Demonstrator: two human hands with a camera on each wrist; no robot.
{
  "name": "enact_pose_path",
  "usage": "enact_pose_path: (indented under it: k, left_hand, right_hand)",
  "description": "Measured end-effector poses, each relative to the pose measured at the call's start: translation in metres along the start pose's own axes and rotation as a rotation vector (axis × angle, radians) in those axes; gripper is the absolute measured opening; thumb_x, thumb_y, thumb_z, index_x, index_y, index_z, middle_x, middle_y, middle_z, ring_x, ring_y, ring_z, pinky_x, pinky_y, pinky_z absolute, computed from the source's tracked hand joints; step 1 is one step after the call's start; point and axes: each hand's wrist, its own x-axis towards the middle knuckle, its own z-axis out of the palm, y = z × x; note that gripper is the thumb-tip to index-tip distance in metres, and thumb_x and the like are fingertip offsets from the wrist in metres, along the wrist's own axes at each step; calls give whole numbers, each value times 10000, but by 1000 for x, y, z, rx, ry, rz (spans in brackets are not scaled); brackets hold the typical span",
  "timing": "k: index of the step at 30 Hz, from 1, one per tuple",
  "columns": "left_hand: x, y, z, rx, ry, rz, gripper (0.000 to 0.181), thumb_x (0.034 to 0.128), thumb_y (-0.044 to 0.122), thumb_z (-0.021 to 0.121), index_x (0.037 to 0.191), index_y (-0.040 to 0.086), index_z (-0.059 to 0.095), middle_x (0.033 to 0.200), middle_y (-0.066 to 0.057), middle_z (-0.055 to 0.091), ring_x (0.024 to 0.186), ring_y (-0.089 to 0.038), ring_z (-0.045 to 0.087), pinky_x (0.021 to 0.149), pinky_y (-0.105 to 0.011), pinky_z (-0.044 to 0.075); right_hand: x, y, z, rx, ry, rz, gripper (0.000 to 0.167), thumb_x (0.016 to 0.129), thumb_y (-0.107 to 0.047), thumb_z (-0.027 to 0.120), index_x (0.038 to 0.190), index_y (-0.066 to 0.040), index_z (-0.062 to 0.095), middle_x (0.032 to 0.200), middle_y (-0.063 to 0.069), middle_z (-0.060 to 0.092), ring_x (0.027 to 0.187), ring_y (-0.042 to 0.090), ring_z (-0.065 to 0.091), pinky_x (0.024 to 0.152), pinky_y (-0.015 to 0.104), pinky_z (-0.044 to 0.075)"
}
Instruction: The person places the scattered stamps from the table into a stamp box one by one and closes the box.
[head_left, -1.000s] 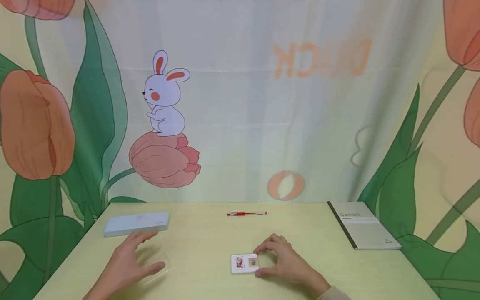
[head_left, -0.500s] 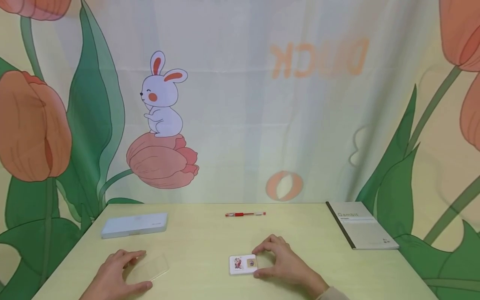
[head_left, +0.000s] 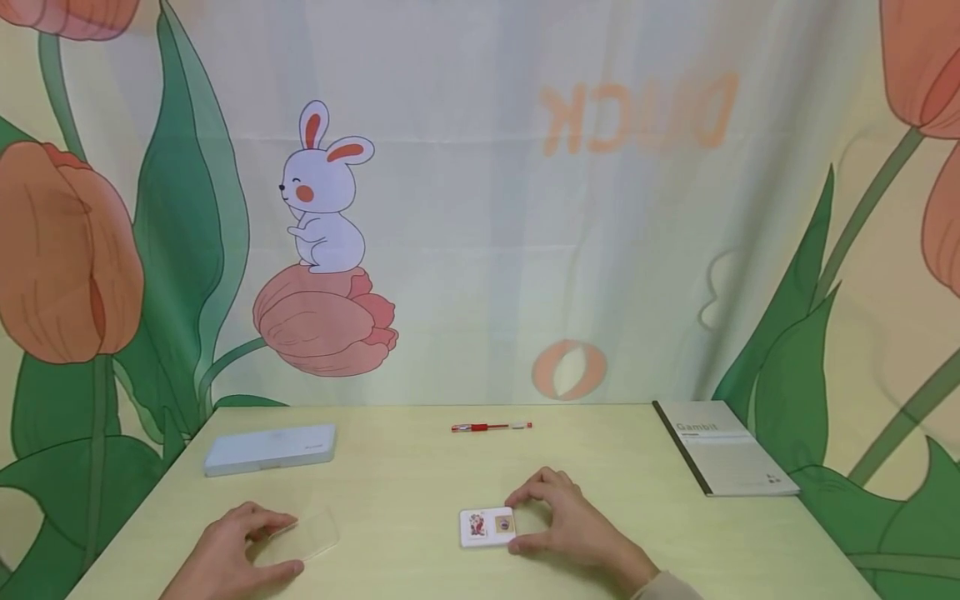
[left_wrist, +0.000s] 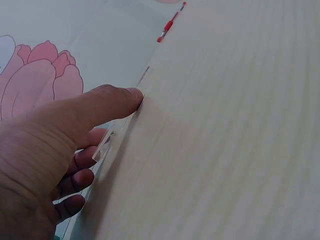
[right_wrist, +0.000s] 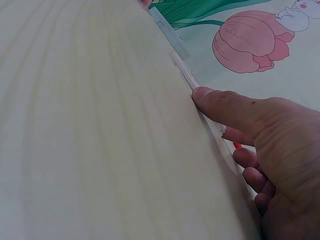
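Note:
On the left of the table lies a clear, rectangular plastic lid (head_left: pixel 313 533), faint against the wood. My left hand (head_left: pixel 217 552) holds it by its long edges, thumb on the near side and index finger on the far side. A corner of the plastic lid (left_wrist: pixel 102 149) shows beneath the thumb in the left wrist view. Right of the middle, a flat white playing-card box (head_left: pixel 486 527) bears a court-card picture and a gold square. My right hand (head_left: pixel 573 529) pinches its right end between thumb and index finger. In the right wrist view the box (right_wrist: pixel 186 71) appears edge-on.
A pale blue pencil case (head_left: pixel 270 450) lies at the back left of the table (head_left: pixel 405 483). Near the back edge is a red pen (head_left: pixel 491 427). A grey notebook (head_left: pixel 723 450) with a dark spine lies at the back right. Behind hangs a printed curtain (head_left: pixel 465 208).
My left hand has drawn back toward the lower left, and its spread thumb and fingers have come in on the plastic lid. The right hand and the card box stay put.

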Motion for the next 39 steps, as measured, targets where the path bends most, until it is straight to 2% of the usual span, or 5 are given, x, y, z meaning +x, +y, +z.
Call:
enact_pose_path:
  k: [17, 24, 30, 32, 39]
  left_hand:
    - [0, 13, 1, -45, 14, 1, 659, 756, 534, 1014, 1246, 148, 802, 1128, 20, 681, 1060, -207, 613, 967, -500, 573]
    - [-2, 28, 2, -48, 64, 153, 525, 771, 492, 1012, 1196, 272, 796, 1070, 70, 652, 1039, -172, 578, 891, -429, 535]
    - [6, 52, 9, -98, 212, 460, 486, 756, 409, 1040, 1170, 286, 818, 1001, 115, 664, 965, -147, 600, 822, -368, 535]
    - [10, 62, 11, -108, 243, 530, 475, 754, 392, 1043, 1165, 316, 818, 990, 145, 653, 954, -131, 596, 817, -362, 537]
    - [26, 106, 21, -140, 206, 535, 514, 715, 389, 1051, 1168, 365, 811, 1010, 186, 622, 998, -108, 562, 863, -359, 529]
  right_hand:
    - [-2, 0, -3, -3, 8, -18, 488, 807, -518, 985, 1214, -345, 779, 1224, -116, 614, 1252, 193, 485, 1102, 487, 409]
    - [-1, 1, 0, -7, 6, -8, 484, 809, -525, 982, 1216, -359, 777, 1222, -126, 611, 1248, 189, 485, 1097, 479, 409]
    - [-1, 2, 0, -9, 7, -4, 473, 809, -520, 984, 1209, -381, 774, 1229, -144, 611, 1248, 184, 490, 1093, 472, 405]
    - [-1, 2, 0, -10, 7, -3, 470, 809, -519, 984, 1207, -385, 773, 1229, -145, 609, 1247, 184, 489, 1091, 471, 407]
    - [-1, 1, 2, 11, 6, 5, 463, 807, -498, 994, 1199, -388, 773, 1217, -122, 596, 1245, 197, 479, 1084, 477, 402]
